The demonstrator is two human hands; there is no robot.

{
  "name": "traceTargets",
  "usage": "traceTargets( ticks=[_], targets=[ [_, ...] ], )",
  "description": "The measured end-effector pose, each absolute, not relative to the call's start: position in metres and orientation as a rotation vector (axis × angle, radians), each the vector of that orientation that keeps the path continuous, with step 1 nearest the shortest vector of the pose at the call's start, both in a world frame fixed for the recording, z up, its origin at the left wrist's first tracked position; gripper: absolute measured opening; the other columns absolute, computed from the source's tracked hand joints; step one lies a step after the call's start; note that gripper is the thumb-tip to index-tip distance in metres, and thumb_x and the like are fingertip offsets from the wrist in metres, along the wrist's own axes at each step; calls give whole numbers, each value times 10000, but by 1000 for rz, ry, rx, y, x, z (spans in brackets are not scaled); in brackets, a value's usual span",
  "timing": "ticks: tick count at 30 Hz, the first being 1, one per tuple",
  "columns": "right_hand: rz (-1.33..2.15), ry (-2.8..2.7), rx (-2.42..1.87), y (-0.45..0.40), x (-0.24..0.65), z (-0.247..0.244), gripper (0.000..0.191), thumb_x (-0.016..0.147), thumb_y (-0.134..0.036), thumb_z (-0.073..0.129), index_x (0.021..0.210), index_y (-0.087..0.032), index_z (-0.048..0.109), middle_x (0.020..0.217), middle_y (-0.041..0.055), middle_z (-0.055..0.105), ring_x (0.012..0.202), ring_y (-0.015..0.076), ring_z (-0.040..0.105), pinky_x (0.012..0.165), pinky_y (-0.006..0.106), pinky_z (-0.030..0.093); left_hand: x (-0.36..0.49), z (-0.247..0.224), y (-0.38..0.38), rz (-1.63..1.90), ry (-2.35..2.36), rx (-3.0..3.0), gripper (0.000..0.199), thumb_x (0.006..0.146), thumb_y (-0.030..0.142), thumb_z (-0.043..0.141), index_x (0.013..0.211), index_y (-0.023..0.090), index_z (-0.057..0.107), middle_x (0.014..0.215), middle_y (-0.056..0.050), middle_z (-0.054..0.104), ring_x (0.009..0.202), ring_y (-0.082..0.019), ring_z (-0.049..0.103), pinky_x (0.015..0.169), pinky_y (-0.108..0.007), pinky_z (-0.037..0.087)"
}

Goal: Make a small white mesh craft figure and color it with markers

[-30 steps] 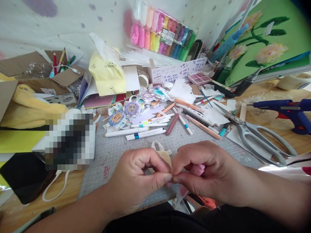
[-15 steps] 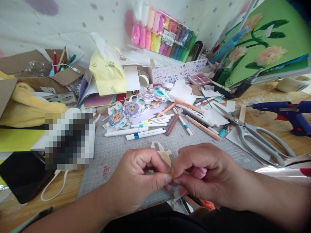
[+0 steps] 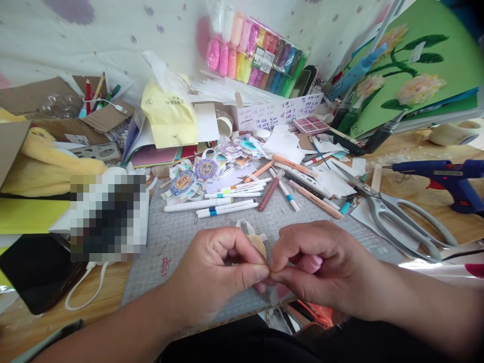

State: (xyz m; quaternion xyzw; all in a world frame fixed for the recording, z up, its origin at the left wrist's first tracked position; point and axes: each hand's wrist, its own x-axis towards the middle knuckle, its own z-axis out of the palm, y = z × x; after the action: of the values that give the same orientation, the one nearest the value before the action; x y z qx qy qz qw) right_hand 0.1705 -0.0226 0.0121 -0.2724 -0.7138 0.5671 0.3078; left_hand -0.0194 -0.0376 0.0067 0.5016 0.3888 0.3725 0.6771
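My left hand (image 3: 225, 277) is closed, with thumb and forefinger pinched at the tips. Whatever lies between them is too small to make out. Meeting those tips, my right hand (image 3: 321, 267) pinches with its thumb and forefinger too. Its curled fingers wrap around a pink lump of what looks like modelling clay (image 3: 310, 263). Below the fingertips shows a pinkish, see-through piece of plastic (image 3: 280, 292). Behind my hands, partly hidden, a pale yellow round piece (image 3: 258, 244) with a white paper loop (image 3: 245, 226) lies on the grey cutting mat (image 3: 174, 237).
Several markers (image 3: 227, 207) and decorated round badges (image 3: 183, 180) lie beyond my hands. Large scissors (image 3: 393, 217) and a blue glue gun (image 3: 446, 176) are to the right. A black phone (image 3: 38, 275) and white cable (image 3: 86, 297) lie left. Bagged coloured clay (image 3: 257, 55) stands behind.
The pinched fingertips have shifted very slightly, and the right hand has turned a little. The pink clay sits a bit higher in view; the rest of the desk is unchanged.
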Motion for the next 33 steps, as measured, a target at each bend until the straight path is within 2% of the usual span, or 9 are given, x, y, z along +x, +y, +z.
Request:
traceTargets(
  ticks=[4, 9, 12, 17, 21, 25, 28, 33],
  targets=[
    [1602, -1744, -899, -15, 177, 12, 128, 793, -210, 639, 712, -181, 544, 521, -76, 428, 452, 58, 402, 430, 160, 343, -23, 6, -37, 926, 982, 1207, 104, 722, 105, 696, 646, 157, 648, 603, 9, 721, 564, -114, 660, 557, -197, 535],
    [1594, -1729, -955, -13, 180, 12, 96, 787, -243, 648, 750, -175, 592, 526, -71, 416, 478, 65, 353, 448, 179, 319, -24, 5, -38, 1030, 1011, 1341, 84, 742, 171, 721, 684, 173, 661, 660, 5, 730, 634, -143, 680, 612, -236, 554],
    [1651, -1682, -926, -17, 177, 11, 71, 794, -239, 640, 809, -173, 618, 520, -77, 415, 460, 61, 346, 432, 179, 309, -24, 5, -37, 993, 988, 1353, 53, 777, 185, 694, 729, 179, 671, 687, 13, 726, 636, -120, 673, 602, -203, 545],
    [1756, -1545, -812, -19, 174, 14, 36, 792, -140, 623, 774, -169, 613, 576, -58, 532, 505, 60, 492, 472, 166, 393, -25, 4, -35, 931, 964, 1409, 69, 816, 197, 654, 760, 184, 692, 690, 22, 712, 656, -96, 660, 617, -159, 519],
    [1843, -1484, -756, -18, 173, 15, 59, 806, -116, 612, 769, -161, 601, 639, -33, 626, 599, 68, 594, 544, 159, 458, -25, 4, -35, 897, 932, 1425, 101, 827, 209, 640, 757, 164, 697, 693, -3, 707, 667, -116, 652, 639, -191, 519],
    [1863, -1481, -739, -18, 173, 13, 68, 811, -122, 619, 765, -162, 588, 696, -10, 664, 653, 86, 624, 580, 181, 487, -23, 5, -37, 901, 890, 1335, 120, 838, 223, 628, 756, 150, 675, 690, -18, 702, 662, -133, 652, 640, -224, 527],
    [1870, -1461, -738, -18, 173, 12, 80, 801, -164, 652, 765, -165, 581, 695, -16, 648, 608, 73, 584, 566, 180, 469, -23, 6, -38, 897, 870, 1325, 104, 852, 215, 610, 780, 155, 657, 699, -15, 698, 661, -127, 650, 632, -219, 526],
    [1899, -1462, -878, -19, 172, 9, 254, 745, -304, 736, 699, -152, 537, 562, -64, 500, 503, 46, 415, 485, 161, 358, -26, 4, -40, 939, 898, 1625, 57, 815, 154, 636, 855, 188, 658, 776, -12, 681, 722, -135, 637, 672, -232, 508]
  ],
)
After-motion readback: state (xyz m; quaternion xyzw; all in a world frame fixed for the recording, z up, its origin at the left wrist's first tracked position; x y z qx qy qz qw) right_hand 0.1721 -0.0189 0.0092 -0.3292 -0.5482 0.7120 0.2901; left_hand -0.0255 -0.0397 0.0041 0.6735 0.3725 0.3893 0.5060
